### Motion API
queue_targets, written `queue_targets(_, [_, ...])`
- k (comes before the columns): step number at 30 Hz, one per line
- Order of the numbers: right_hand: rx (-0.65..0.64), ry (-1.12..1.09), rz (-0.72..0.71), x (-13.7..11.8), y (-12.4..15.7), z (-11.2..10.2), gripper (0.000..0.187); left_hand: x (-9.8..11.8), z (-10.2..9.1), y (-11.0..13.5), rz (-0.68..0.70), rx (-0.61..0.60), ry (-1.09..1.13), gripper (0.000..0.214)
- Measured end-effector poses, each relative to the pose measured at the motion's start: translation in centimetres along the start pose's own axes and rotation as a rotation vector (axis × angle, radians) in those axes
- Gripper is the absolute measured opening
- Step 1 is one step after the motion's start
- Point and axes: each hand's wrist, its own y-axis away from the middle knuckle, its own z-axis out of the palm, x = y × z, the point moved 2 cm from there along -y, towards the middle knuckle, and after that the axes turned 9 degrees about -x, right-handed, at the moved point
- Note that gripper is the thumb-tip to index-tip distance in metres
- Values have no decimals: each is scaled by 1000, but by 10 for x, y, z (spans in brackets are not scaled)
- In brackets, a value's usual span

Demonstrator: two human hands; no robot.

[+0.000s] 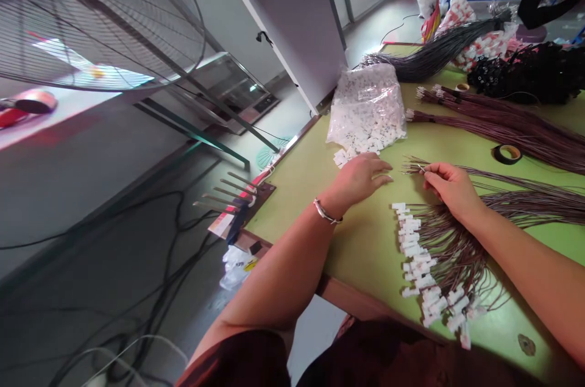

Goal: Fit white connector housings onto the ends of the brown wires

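My right hand (450, 187) pinches a thin brown wire (421, 168) near its end, thumb against forefinger. Beside it lie the loose tips of a wire bundle (493, 175) stretching off to the right. My left hand (363, 178) is held over the green table, fingers and thumb apart, with nothing visible between them. Just behind that hand, small white plastic connectors (342, 157) spill from a clear bag (368, 100). Below my right hand, wires fitted with white connectors (417, 253) lie in a row along the table's near side.
A roll of black tape (507, 154) sits on the green table (297, 192) at right. Behind it are brown wire bundles (507, 122), dark cables (443, 49) and a black heap (530, 73). Metal prongs (223, 195) jut from the left edge. A fan (100, 15) stands left.
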Motion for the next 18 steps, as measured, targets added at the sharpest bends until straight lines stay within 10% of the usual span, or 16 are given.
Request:
queue_targets(4, [6, 51, -23, -4, 1, 0, 24, 13, 10, -6, -16, -94, -170, 26])
queue_targets(18, [11, 133, -37, -8, 6, 2, 17, -14, 14, -18, -54, 289, 174, 15])
